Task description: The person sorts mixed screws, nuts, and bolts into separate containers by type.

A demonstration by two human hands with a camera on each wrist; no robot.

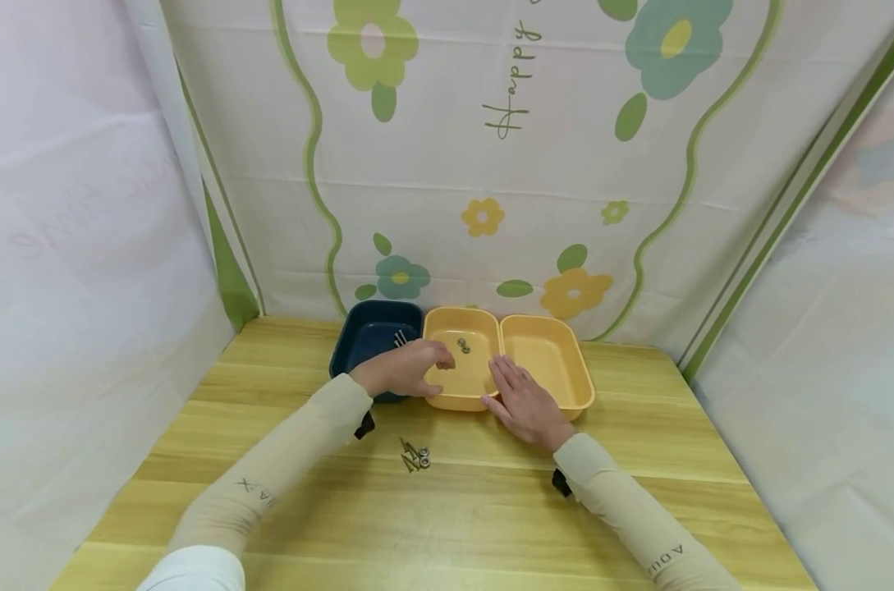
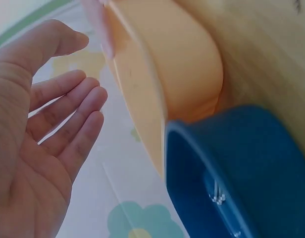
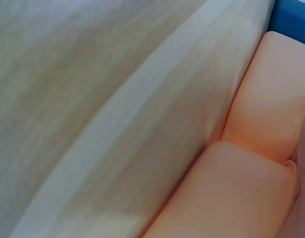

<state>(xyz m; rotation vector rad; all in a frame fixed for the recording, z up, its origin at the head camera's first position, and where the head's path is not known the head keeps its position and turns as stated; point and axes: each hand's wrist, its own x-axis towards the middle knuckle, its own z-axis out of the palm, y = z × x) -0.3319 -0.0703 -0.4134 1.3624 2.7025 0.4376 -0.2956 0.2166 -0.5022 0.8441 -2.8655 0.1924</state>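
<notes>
Over the left part of the middle yellow tray (image 1: 476, 376) hovers my left hand (image 1: 410, 367), its fingers loosely bent. The left wrist view shows nothing between the thumb and fingers of this hand (image 2: 53, 129). Two small nuts (image 1: 464, 345) lie inside the middle tray. My right hand (image 1: 526, 405) rests at the adjoining rims of the middle tray and the right yellow tray (image 1: 557, 361), fingers straight. Several screws (image 1: 400, 337) lie in the dark blue tray (image 1: 365, 335), partly hidden by the left hand.
In front of the trays, several screws (image 1: 410, 456) and two nuts (image 1: 424, 457) lie on the wooden table (image 1: 476, 517). A flowered cloth (image 1: 417, 164) hangs behind the trays, with white cloth at both sides.
</notes>
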